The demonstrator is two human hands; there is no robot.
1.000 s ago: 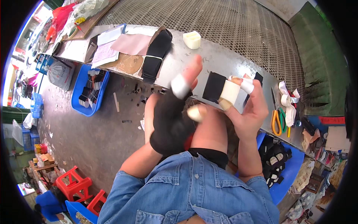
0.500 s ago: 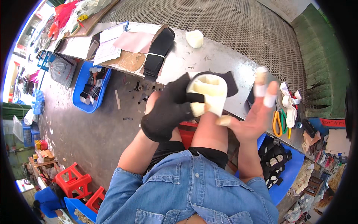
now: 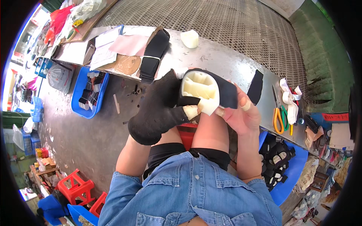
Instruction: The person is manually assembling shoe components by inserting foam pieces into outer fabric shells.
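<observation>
My left hand [image 3: 158,109], in a black fabric glove with taped fingertips, grips the left side of a cream moulded block [image 3: 200,90] wrapped in black fabric. From the right, my right hand [image 3: 241,113] cups the same piece, a taped finger lying over the black fabric. I hold it above my knees, just in front of the metal workbench [image 3: 211,60]. The block's hollow cream side faces up toward me.
On the bench lie a stack of black strips [image 3: 152,60], a cream block [image 3: 189,38], paper and pink sheets [image 3: 128,45], orange-handled scissors [image 3: 278,120] and white ribbon [image 3: 290,100]. Blue bins stand at left [image 3: 88,94] and lower right [image 3: 286,173]. Red stools [image 3: 77,186] sit on the floor.
Both hands have closed around the cream block again. The right hand, open and away half a second ago, has come back onto it, and the piece has been turned hollow side up.
</observation>
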